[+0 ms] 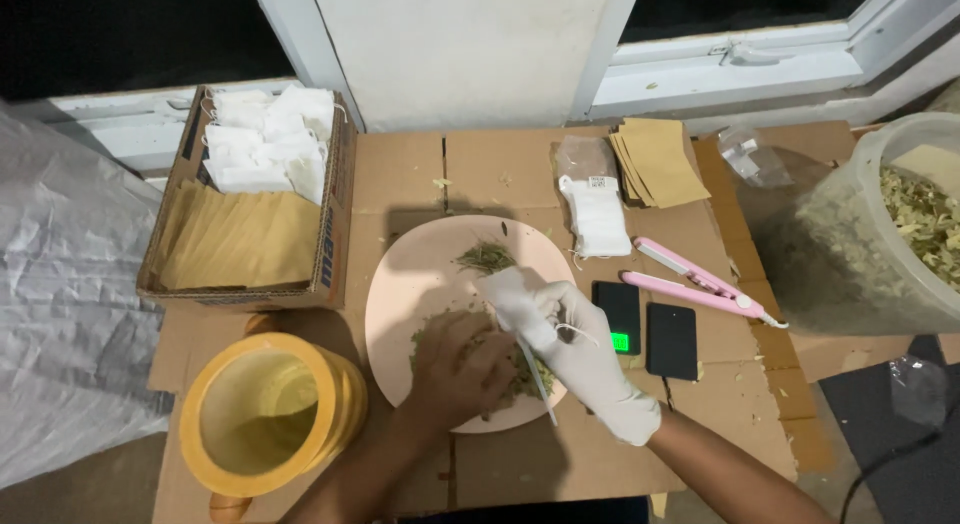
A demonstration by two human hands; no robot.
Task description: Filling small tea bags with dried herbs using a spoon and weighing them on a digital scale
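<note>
My left hand (455,369) is bare and lies palm down on the heap of dried green herb (520,376), fingers curled into the loose material; I judge it holds a pinch, though the fingertips are buried and I cannot confirm it. My right hand (590,359), in a white glove, is closed on a small white filter bag (510,294), holding its mouth up just beside the left fingers. A thin white stick or spoon handle (538,382) slants down between the two hands; which hand controls it I cannot tell.

Both hands work over a pale pink plate (410,274), which carries the main heap under them and a smaller tuft of herb (486,256) near its far rim.

Just right of the plate sit a small black scale (618,314) with a lit green display and a second black slab (671,341). Beyond them lies a pink heat-sealing clamp (695,281), then a packet of empty white bags (597,216) and a stack of brown envelopes (655,162). A large translucent tub (850,244) of dried herb stands at far right. To the left are a yellow jar (265,414), open, and a cardboard box (335,234) of brown and white packets.

Finding: good practice here is to keep the bag mouth wide and low over the plate, so spills fall back onto it, and to feed small pinches.
</note>
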